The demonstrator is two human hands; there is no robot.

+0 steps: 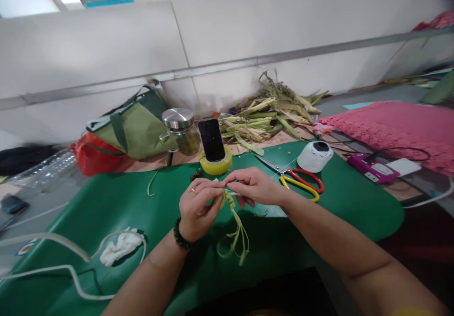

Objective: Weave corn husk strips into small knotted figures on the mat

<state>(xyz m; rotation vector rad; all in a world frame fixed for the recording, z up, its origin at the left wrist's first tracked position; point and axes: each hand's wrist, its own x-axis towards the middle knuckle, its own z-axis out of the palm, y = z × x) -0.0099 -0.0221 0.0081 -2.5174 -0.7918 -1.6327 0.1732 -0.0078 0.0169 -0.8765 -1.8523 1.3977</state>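
Observation:
Between my two hands hangs a small pale-green braid of plant strips (pixel 231 203), its loose strip ends dangling and curling below. My left hand (pixel 201 202), with a ring and a dark bead bracelet, pinches the braid's upper end from the left. From the right, my right hand (pixel 252 187) pinches at the same spot, its fingertips meeting the left ones. A thin white thread runs from near the right hand toward a white thread spool (pixel 315 156). Scissors (pixel 301 183) with one red and one yellow handle lie open on the green mat (pixel 340 202), right of the hands.
Behind the hands, a phone (pixel 212 140) leans upright in a yellow tape roll (pixel 217 165). A glass jar (pixel 187 138), a green bag (pixel 142 124) and a heap of husks (pixel 273 108) line the back. White tissue (pixel 122 247) and a cable lie left; a purple power strip (pixel 372 168) right.

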